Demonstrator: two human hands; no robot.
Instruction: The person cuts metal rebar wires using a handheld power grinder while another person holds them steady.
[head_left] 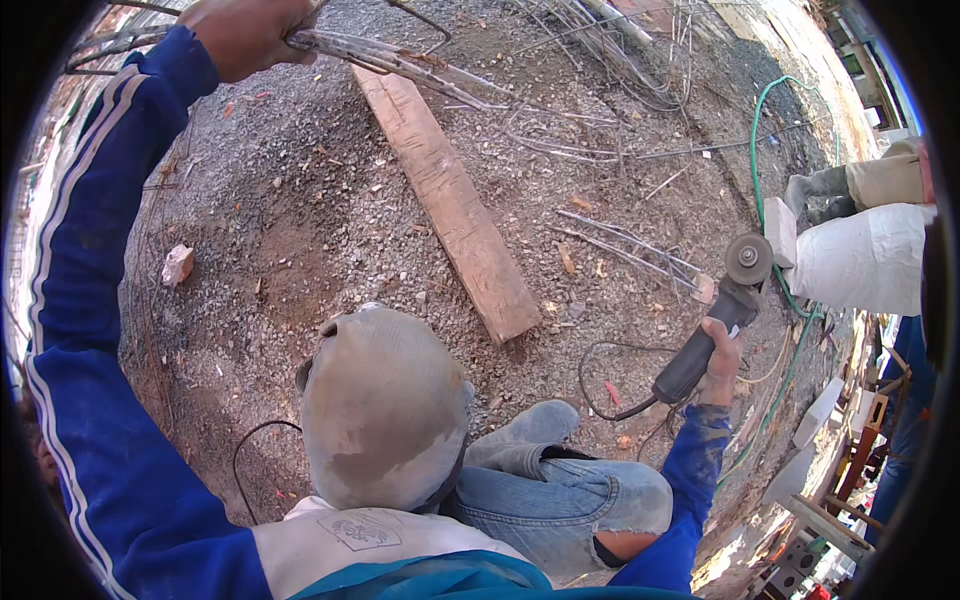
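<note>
My left hand (245, 35) is raised at the upper left, closed round the ends of thin, bent steel bars (400, 65). At the right, my right hand (720, 362) grips a dark angle grinder (690, 355) by its body. The grinder's round disc (748, 260) points up and away from me, beside a pale block (780, 232); whether it spins I cannot tell. A few loose rods (635, 250) lie on the ground just left of the disc. Between the hands, a long wooden plank (445, 200) lies flat on the gravel.
A rounded, dirt-stained beige-grey thing (385, 410) sits before my chest, beside my bent leg in torn jeans (570, 500). Tangled wire (650, 80) lies far off. A black cord (585, 385) trails from the grinder. A green hose (757, 130) runs past another person's boots (820, 190).
</note>
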